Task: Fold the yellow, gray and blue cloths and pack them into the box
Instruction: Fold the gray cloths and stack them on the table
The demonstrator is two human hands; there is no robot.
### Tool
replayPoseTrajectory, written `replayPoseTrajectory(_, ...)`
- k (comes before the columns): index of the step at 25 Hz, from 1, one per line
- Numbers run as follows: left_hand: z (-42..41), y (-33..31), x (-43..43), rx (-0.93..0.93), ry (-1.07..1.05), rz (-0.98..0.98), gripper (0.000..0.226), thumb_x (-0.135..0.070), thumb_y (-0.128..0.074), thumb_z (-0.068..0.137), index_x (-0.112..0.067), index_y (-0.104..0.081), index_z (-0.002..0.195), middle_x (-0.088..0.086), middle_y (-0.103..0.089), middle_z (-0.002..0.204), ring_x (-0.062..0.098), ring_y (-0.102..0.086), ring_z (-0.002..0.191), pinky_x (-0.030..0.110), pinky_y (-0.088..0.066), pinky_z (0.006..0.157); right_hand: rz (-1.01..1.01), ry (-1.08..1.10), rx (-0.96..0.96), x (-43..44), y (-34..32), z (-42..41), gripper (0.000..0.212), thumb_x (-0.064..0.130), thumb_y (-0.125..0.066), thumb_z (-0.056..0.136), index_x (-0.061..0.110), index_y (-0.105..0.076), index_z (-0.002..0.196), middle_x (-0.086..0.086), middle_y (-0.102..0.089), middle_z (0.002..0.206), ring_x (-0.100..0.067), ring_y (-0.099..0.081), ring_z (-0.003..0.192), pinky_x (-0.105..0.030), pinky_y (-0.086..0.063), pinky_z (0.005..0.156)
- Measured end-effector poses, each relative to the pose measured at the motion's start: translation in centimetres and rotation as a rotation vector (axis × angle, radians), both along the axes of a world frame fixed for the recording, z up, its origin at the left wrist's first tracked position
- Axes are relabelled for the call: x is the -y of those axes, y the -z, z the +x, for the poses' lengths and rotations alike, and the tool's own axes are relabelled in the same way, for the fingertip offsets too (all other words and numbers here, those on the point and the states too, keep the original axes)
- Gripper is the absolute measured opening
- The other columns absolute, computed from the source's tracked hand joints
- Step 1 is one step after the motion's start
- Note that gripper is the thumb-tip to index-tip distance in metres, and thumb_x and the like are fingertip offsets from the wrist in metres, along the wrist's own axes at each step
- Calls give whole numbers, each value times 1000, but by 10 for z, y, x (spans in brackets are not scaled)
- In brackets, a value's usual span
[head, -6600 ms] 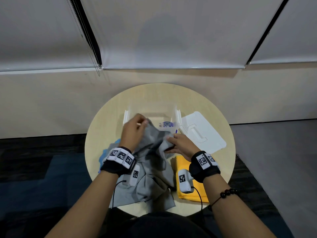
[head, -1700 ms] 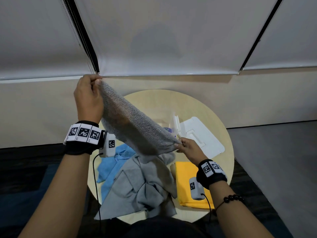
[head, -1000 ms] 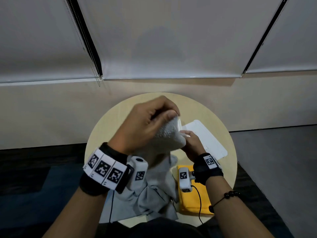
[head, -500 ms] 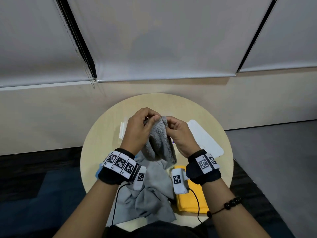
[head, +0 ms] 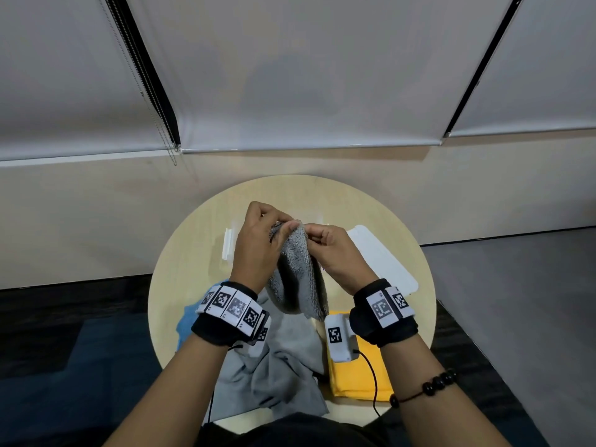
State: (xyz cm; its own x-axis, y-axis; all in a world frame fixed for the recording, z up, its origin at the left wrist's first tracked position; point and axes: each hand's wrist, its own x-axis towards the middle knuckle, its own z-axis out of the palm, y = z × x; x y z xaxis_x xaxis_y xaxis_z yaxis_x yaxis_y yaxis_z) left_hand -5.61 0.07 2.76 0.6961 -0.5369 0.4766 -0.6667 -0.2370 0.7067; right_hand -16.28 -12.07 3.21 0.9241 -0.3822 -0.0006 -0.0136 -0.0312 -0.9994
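My left hand (head: 258, 243) and my right hand (head: 335, 250) pinch the top corners of a small gray terry cloth (head: 298, 275) that hangs doubled over between them, above the table. Under it a larger, crumpled gray cloth (head: 277, 375) lies at the table's near edge. A folded yellow cloth (head: 358, 375) rests flat to its right. A blue cloth (head: 188, 324) peeks out at the left behind my left wrist. The clear plastic box (head: 227, 243) stands behind my hands, mostly hidden.
The round wooden table (head: 193, 279) is small, with dark floor all around. The box's white lid (head: 383, 266) lies flat at the right behind my right hand. A wall with lowered blinds stands behind the table.
The small gray cloth was stretched out high between my hands, then my left hand came down to my right. Both hands now hold its corners together and the cloth hangs doubled.
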Motion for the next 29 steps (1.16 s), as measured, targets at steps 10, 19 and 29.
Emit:
replayPoseTrajectory(10,26,-23,-9,-49,-255,-218,19,-36,-39,108,-21,-45,97,5,-56,90,26,-54,84,39,-44,72,-523,-85,-229,10,17,-2,10,1,-56,91,10,-61,93,1,-63,84,-14,-57,76,-34,-45,69)
replayPoseTrajectory(19,41,-37,-16,-116,-388,-393,21,-35,-35,108,-18,-42,97,-17,-47,74,-7,-48,64,8,-32,57,-195,-86,-21,-5,20,3,8,10,-65,96,12,-64,104,13,-68,93,-5,-64,88,-20,-49,81)
replayPoseTrajectory(29,37,7,-33,-187,-146,-18,31,-1,-50,97,-16,-62,121,2,-51,127,18,-49,125,45,-37,111,-185,125,52,3,0,16,8,9,-57,101,5,-63,98,-6,-64,87,-17,-58,83,-37,-47,76)
